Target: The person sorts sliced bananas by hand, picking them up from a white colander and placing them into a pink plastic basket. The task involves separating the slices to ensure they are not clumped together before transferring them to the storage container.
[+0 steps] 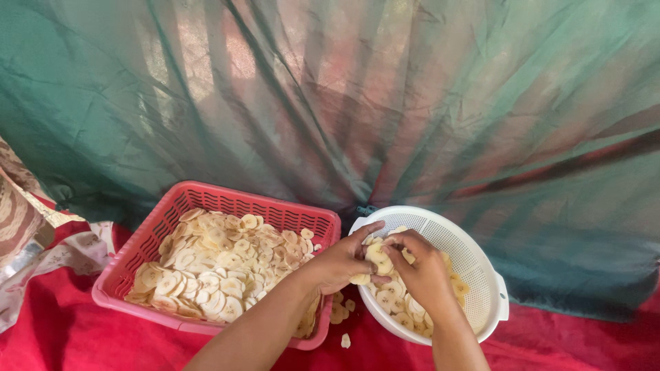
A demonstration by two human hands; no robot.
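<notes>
Pink basket (pixel 148 237), white colander (pixel 474 257), pale slices (pixel 220 264).

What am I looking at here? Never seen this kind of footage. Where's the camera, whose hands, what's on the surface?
There is one picture, taken by a camera worn on a person's head and looking down at their own two bare hands. No machine is involved.

The left hand and right hand meet over the near rim of a white round colander. Together they hold a small clump of pale round slices, which look like sliced banana. More of these slices lie in the colander.

To the left stands a red plastic basket, filled with a heap of the same slices. A few loose slices lie between the two containers on the red cloth that covers the surface. Behind everything hangs a green mesh net.
</notes>
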